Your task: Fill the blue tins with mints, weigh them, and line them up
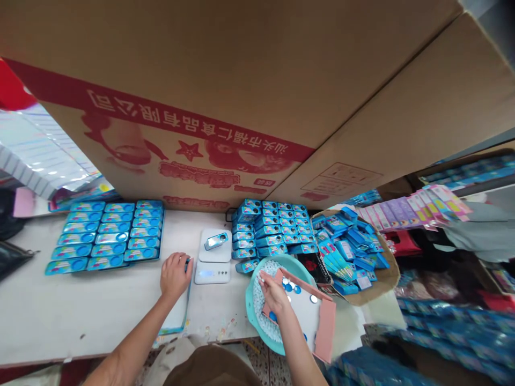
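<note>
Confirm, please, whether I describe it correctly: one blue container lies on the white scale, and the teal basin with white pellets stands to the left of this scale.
Not quite: the teal basin with white pellets stands to the right of the white scale, as the head view shows. One blue container does lie on the scale.

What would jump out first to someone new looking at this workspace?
Probably the huge cardboard box with red printing, looming across the top of the view. Below it, at the right hand, a turquoise basin of pale beads stands out, with a pink-edged tray overlapping it. Near the table's middle, a white scale bears one blue case.
</note>
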Demonstrator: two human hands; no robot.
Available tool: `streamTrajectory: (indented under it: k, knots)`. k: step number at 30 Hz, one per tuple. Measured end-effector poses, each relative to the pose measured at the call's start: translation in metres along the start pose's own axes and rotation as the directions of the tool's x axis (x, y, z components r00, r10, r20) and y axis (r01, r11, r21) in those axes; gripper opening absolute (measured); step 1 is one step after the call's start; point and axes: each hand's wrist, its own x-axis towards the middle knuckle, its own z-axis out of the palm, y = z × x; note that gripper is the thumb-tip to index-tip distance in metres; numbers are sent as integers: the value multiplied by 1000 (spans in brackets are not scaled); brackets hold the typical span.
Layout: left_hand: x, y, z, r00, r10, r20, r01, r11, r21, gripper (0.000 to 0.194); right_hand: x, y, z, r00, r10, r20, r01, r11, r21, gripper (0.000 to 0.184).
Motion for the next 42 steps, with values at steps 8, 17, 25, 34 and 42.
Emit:
streamTrajectory:
  k: [8,17,25,34,42]
  knots:
    - [-3,-1,-1,1000,-8,-3,8,1000,-12,25,40,-36,120,970,-38,238,43,999,-17,28]
    - [-8,-5,2,1000,-27,11,27,999,-26,24,68,-37,160,951,-192,241,280,865,-417,24]
    - [-10,-5,3,999,-40,37,42,998,-47,24,62,-33,155,846,-373,380,531,530,-662,19]
    - [-11,-7,6,999,-45,29,47,997,-60,25,61,-36,159,787,-387,481,603,314,-734,16]
    - [-10,-7,7,999,-36,14,37,997,-63,24,59,-39,160,767,-441,466,622,333,-709,16]
